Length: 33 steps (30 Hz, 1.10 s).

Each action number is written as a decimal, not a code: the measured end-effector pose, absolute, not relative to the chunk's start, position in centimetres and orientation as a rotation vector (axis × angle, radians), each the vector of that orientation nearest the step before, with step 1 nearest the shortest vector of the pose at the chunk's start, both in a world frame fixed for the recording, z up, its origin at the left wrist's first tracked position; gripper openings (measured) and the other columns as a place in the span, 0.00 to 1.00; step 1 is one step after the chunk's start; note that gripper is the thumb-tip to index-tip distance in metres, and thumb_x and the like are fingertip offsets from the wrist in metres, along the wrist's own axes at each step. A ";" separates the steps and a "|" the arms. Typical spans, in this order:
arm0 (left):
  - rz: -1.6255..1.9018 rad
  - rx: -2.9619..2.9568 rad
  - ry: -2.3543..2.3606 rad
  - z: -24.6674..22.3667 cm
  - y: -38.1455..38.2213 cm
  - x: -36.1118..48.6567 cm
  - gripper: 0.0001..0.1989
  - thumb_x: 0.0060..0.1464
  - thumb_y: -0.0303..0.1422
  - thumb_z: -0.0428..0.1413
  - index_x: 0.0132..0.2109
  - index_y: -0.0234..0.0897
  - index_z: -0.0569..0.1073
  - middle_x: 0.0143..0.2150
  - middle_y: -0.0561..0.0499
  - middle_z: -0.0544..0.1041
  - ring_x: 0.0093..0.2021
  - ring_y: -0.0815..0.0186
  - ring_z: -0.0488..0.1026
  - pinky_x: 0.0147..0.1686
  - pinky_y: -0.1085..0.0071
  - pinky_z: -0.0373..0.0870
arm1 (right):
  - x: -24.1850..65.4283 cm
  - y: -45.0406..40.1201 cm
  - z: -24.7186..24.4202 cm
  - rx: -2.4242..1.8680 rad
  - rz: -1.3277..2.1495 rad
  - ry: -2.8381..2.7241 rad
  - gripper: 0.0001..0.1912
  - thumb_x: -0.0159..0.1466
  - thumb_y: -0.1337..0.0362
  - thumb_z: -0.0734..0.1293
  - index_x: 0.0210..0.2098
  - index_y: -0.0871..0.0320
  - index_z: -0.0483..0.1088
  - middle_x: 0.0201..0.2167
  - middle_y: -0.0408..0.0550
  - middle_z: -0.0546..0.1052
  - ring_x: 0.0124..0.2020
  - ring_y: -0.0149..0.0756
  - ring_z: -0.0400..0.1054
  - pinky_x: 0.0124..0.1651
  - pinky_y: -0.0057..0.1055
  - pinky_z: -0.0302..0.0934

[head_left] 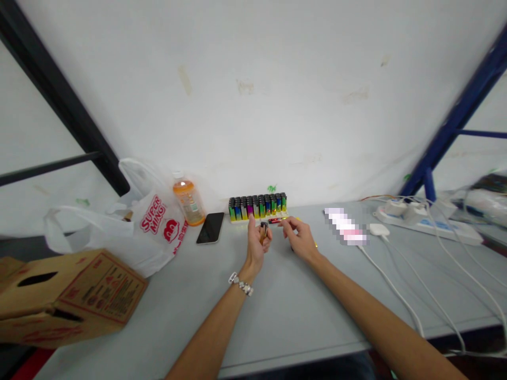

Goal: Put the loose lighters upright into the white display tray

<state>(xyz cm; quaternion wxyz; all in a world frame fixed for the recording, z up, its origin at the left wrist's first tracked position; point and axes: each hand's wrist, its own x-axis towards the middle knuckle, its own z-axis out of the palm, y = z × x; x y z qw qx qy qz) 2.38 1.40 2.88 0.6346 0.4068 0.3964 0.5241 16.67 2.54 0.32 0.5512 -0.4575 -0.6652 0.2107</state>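
Note:
My left hand (257, 245) is closed around a lighter (264, 230) with a black top, held upright above the table; its lower part is hidden by the fingers. To the right, my right hand (300, 237) rests low over the table with bent, slightly parted fingers. Its fingertips are beside a small red lighter-like thing (274, 221) lying flat; whether they touch it I cannot tell. Behind both hands stands a pale tray (236, 221) packed with rows of black-topped, colourful lighters (261, 207). A bit of yellow shows behind the right hand.
A dark phone (210, 228), an orange bottle (189, 203), a white plastic bag (137, 235) and a cardboard box (83, 293) are on the left. Right of my hands lie a blurred-out device (344, 227), a white charger (379, 229), cables and a power strip (431, 224). The wall (253, 116) rises behind.

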 end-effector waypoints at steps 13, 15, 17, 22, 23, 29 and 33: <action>1.265 1.024 1.107 1.9 2.0 2.7 0.28 0.55 0.56 0.45 0.20 0.38 0.61 0.13 0.61 0.47 0.14 0.75 0.43 0.16 0.76 0.40 | 16.7 2.5 0.2 -1.091 0.534 -1.587 0.18 0.68 0.53 0.60 0.31 0.57 0.74 0.19 0.41 0.70 0.24 0.33 0.63 0.31 0.29 0.57; 1.249 1.041 1.048 2.0 2.0 2.5 0.31 0.55 0.60 0.43 0.22 0.38 0.64 0.15 0.60 0.49 0.15 0.75 0.44 0.17 0.75 0.41 | 16.6 2.4 0.3 -1.083 0.535 -1.570 0.18 0.68 0.52 0.60 0.31 0.57 0.74 0.19 0.41 0.69 0.24 0.32 0.62 0.31 0.29 0.57; 1.285 1.115 0.998 1.8 1.9 2.4 0.34 0.54 0.64 0.41 0.25 0.37 0.67 0.17 0.58 0.55 0.18 0.73 0.49 0.19 0.74 0.47 | 16.3 2.2 0.4 -1.079 0.549 -1.544 0.18 0.67 0.50 0.62 0.31 0.57 0.72 0.19 0.40 0.67 0.23 0.31 0.60 0.29 0.29 0.55; 1.350 1.400 0.987 0.6 1.5 3.2 0.36 0.59 0.62 0.37 0.34 0.36 0.74 0.31 0.48 0.74 0.34 0.65 0.67 0.35 0.69 0.64 | 15.4 1.7 0.4 -1.092 0.552 -1.488 0.17 0.60 0.49 0.70 0.32 0.57 0.69 0.22 0.40 0.69 0.22 0.29 0.58 0.26 0.27 0.54; 1.334 1.423 0.980 0.5 1.4 3.4 0.37 0.61 0.61 0.36 0.38 0.36 0.76 0.36 0.47 0.76 0.38 0.63 0.69 0.40 0.68 0.65 | 15.3 1.7 0.3 -1.096 0.559 -1.479 0.16 0.60 0.49 0.70 0.32 0.57 0.70 0.24 0.41 0.71 0.23 0.29 0.60 0.27 0.28 0.56; 1.330 1.560 1.111 -0.6 2.0 3.5 0.29 0.64 0.53 0.40 0.58 0.38 0.70 0.56 0.42 0.72 0.61 0.56 0.64 0.62 0.58 0.57 | 16.5 3.3 0.2 -1.022 0.831 -1.342 0.21 0.59 0.48 0.69 0.41 0.60 0.75 0.30 0.50 0.78 0.26 0.34 0.70 0.26 0.30 0.63; 1.324 1.910 1.377 -1.1 2.4 2.5 0.18 0.60 0.39 0.54 0.55 0.39 0.70 0.52 0.43 0.72 0.57 0.56 0.66 0.61 0.55 0.58 | 18.8 5.7 0.5 -1.027 0.652 -1.287 0.23 0.59 0.49 0.70 0.46 0.59 0.72 0.36 0.50 0.79 0.28 0.35 0.73 0.30 0.32 0.67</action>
